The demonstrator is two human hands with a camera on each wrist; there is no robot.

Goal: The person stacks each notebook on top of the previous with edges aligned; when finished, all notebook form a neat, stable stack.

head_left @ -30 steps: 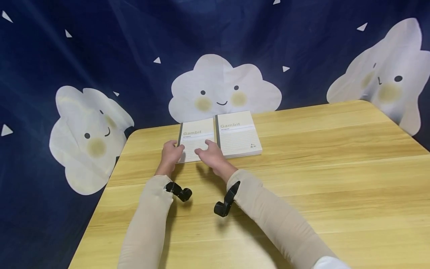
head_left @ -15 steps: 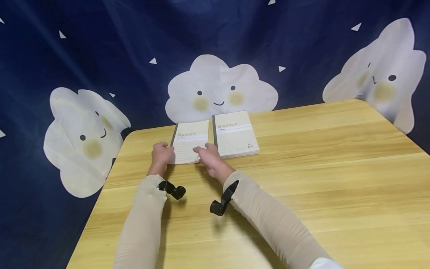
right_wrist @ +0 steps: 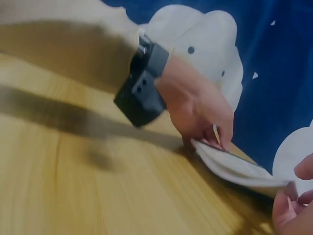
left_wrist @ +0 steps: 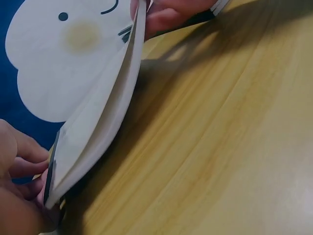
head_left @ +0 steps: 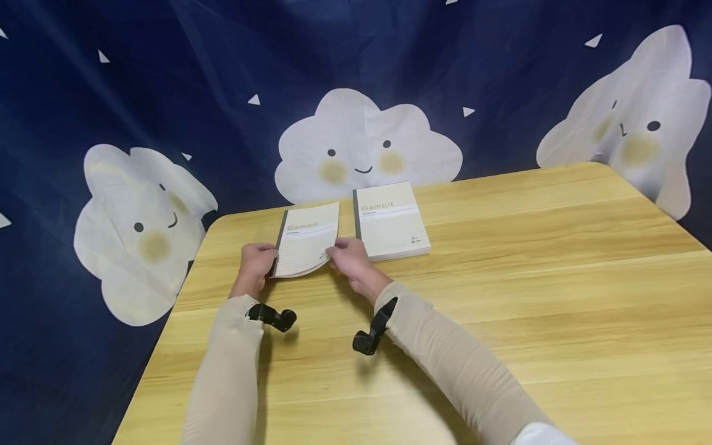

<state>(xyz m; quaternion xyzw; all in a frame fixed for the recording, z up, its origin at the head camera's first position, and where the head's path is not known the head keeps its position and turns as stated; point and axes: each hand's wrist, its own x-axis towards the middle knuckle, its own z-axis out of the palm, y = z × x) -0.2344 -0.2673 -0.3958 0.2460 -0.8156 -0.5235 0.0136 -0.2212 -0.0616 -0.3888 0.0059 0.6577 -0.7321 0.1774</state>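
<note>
A cream notebook with a dark spine and "Gambit" on its cover (head_left: 308,238) is held between both hands at the table's far left. My left hand (head_left: 256,267) pinches its spine side near the lower corner. On the opposite edge, my right hand (head_left: 354,262) grips the lower right corner, thumb on the cover. The notebook (left_wrist: 105,125) bows in the left wrist view, its right side lifted off the table and its pages slightly parted. In the right wrist view, the left hand (right_wrist: 203,107) holds the spine end and the right hand (right_wrist: 296,215) the other.
Just right of the held one, a second, thicker-looking Gambit notebook or stack (head_left: 392,222) lies flat on the wooden table (head_left: 528,278). Behind the table's back edge hangs a dark blue curtain (head_left: 233,55) with white clouds. Each wrist carries a small black camera.
The left notebook has slid left and toward me, away from the other one, and its right side has risen and bent. The left hand moved left; the right hand closed on the corner.
</note>
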